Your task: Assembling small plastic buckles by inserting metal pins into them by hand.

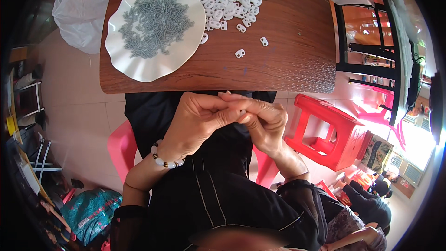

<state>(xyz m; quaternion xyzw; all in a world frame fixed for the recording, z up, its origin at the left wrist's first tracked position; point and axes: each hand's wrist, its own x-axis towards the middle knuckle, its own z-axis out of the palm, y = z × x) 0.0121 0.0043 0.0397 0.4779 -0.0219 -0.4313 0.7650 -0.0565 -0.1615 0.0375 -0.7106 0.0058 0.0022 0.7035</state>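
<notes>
**Small white piece pinched between our fingers**

Our left hand (197,121) and right hand (265,121) close fingertips on a small white piece (242,111), mostly hidden. Beyond the fingers: loose white clips (234,0), a white plate (186,51) of grey parts (155,23).

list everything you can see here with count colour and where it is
table: one, brown wood, top centre
plate: one, white, wavy rim, left on the table
small pieces in the plate: many, grey, heaped
small plastic parts: many, white, piled right of the plate, a few loose nearer the table edge
stool: one, red, floor at right
bag: one, white, floor at top left
bracelet: one, white beads, left wrist
left hand: pinching at a small white part
right hand: meeting the left at that part
</notes>
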